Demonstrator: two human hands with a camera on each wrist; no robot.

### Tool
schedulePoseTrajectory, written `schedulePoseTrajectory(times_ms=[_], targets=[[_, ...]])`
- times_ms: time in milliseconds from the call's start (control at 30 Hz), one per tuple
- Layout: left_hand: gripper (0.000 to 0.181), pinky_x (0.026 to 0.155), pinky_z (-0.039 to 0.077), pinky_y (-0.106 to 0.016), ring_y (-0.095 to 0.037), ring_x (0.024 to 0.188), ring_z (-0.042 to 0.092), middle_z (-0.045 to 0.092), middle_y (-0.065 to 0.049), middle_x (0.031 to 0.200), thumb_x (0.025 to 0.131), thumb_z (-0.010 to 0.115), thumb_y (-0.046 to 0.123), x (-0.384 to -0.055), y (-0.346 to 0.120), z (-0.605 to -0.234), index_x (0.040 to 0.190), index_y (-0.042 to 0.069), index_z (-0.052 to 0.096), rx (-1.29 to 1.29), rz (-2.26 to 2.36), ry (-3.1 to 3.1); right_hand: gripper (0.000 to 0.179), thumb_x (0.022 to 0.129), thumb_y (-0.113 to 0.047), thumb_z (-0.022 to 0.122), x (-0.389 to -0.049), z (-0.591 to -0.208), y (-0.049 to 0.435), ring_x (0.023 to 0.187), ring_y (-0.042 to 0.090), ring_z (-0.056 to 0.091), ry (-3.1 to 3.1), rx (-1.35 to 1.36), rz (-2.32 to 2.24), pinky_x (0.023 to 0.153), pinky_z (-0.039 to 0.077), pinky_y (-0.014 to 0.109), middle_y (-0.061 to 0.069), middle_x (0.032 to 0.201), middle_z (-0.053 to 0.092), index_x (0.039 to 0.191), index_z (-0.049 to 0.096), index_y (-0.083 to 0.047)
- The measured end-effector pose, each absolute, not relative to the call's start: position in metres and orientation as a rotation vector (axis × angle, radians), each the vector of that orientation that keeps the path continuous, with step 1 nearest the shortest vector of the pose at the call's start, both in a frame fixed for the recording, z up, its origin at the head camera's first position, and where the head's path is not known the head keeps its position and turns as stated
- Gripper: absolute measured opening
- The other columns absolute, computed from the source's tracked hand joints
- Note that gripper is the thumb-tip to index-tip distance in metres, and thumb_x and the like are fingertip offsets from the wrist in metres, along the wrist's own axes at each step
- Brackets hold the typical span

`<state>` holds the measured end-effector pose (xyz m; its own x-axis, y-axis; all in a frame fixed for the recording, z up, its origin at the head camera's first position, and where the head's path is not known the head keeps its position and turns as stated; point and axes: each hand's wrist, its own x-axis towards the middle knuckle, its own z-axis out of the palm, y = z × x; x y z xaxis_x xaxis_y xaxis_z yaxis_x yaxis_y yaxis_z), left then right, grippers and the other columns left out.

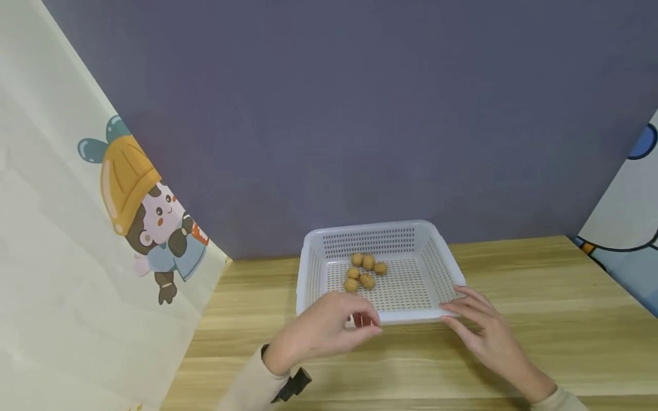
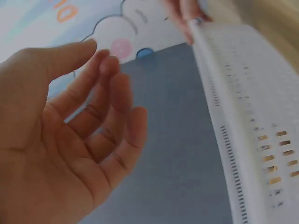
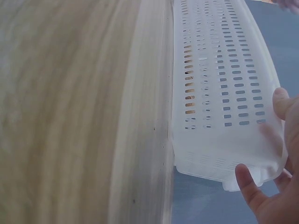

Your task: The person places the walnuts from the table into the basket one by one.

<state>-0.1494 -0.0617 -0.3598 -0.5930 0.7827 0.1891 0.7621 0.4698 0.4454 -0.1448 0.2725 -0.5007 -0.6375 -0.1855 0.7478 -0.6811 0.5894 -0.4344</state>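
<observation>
A white plastic basket [image 1: 425, 268] with slotted walls stands on the wooden table, several walnuts [image 1: 367, 280] lying in its left half. My left hand [image 1: 329, 328] hovers by the front rim, holding nothing. Its loosely bent fingers and empty palm show in the left wrist view, apart from the basket wall [image 2: 243, 140]. At the near right corner my right hand [image 1: 480, 328] holds the rim, thumb outside the front wall and fingertips over the edge. In the right wrist view, the right hand [image 3: 280, 196] spreads around this corner; the walnuts show only as brown patches through the slots.
The wooden table [image 1: 540, 297] extends on both sides of the basket. A grey-blue panel [image 1: 339, 114] rises right behind it. Cartoon-printed sheets [image 1: 61, 257] flank the left and right. A dark strap with a small device [image 1: 293, 385] sits on my left wrist.
</observation>
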Motion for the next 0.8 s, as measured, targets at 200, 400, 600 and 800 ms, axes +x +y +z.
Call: schedulePoseTrajectory(times_ms=[200,400,600,800], targets=[[0.025,0.072,0.038,-0.003,0.012,0.078,0.054,0.072,0.019,0.095,0.098,0.076,0.042,-0.112,-0.056,-0.371,0.118,0.027,0.077,1.468,0.378,2.649,0.042,0.068,0.007,0.088,-0.146,-0.501,0.271,0.145,0.0,0.048,-2.156,0.685,0.971,0.123,0.028,0.011,0.003,0.105,0.078,0.106,0.082,-0.011],[0.03,0.077,0.04,-0.003,0.013,0.088,0.059,0.072,0.02,0.101,0.101,0.072,0.045,-0.097,-0.053,-0.394,0.126,0.029,0.076,1.369,0.396,2.503,0.046,0.066,0.009,0.087,-0.149,-0.501,0.273,0.144,0.001,0.049,-2.14,0.706,0.982,0.124,0.028,0.012,0.007,0.105,0.078,0.107,0.082,-0.013],[0.035,0.081,0.042,-0.005,0.014,0.09,0.057,0.071,0.022,0.104,0.097,0.076,0.042,-0.095,-0.052,-0.418,0.13,0.033,0.073,1.279,0.282,2.451,0.046,0.069,0.007,0.088,-0.153,-0.5,0.271,0.144,0.002,0.049,-2.145,0.718,0.97,0.124,0.028,0.012,0.007,0.107,0.078,0.109,0.082,-0.014],[0.015,0.073,0.044,-0.007,0.014,0.082,0.054,0.068,0.026,0.093,0.1,0.069,0.036,-0.089,-0.051,-0.441,0.112,0.031,0.077,1.18,0.267,2.383,0.05,0.066,0.008,0.088,-0.149,-0.505,0.274,0.144,0.001,0.05,-2.135,0.7,0.982,0.123,0.029,0.011,0.005,0.104,0.078,0.111,0.083,-0.015]])
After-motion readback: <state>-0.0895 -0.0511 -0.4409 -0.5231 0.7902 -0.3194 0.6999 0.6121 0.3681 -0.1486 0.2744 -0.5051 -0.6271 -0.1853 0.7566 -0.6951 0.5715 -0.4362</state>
